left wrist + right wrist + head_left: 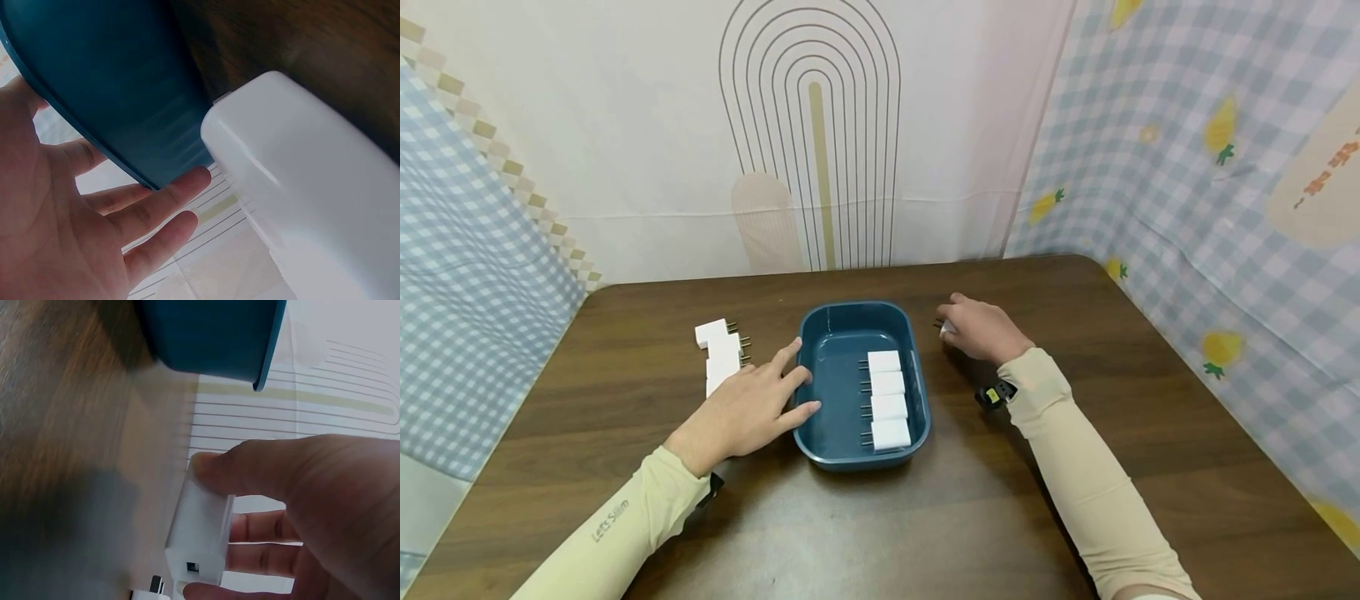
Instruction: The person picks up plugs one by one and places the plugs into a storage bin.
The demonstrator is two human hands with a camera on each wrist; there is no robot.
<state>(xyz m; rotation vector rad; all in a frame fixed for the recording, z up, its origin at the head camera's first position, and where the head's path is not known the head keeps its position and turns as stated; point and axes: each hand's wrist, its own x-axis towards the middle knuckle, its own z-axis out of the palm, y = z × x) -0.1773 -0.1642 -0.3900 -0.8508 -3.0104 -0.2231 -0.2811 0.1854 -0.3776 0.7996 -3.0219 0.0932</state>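
My right hand [981, 327] is to the right of a dark blue rectangular dish [920, 354], close over the table. Its thumb and fingers pinch a white charger plug [203, 525], with a small port showing in the right wrist view. My left hand [756, 408] reaches over the dish's left rim with fingers spread and thumb apart, gripping nothing. Several white charger plugs [887, 407] lie in a column along the dish's right side, their prongs to the left. More white plugs [722, 350] stand in a staggered row left of the dish, partly hidden by my left hand.
A brown wooden table [880, 533] carries everything. Behind it hangs a pale cloth [662, 125] with arch patterns, and a checked cloth [1187, 208] borders the right side. In the right wrist view, part of another white piece [150, 595] shows at the bottom edge.
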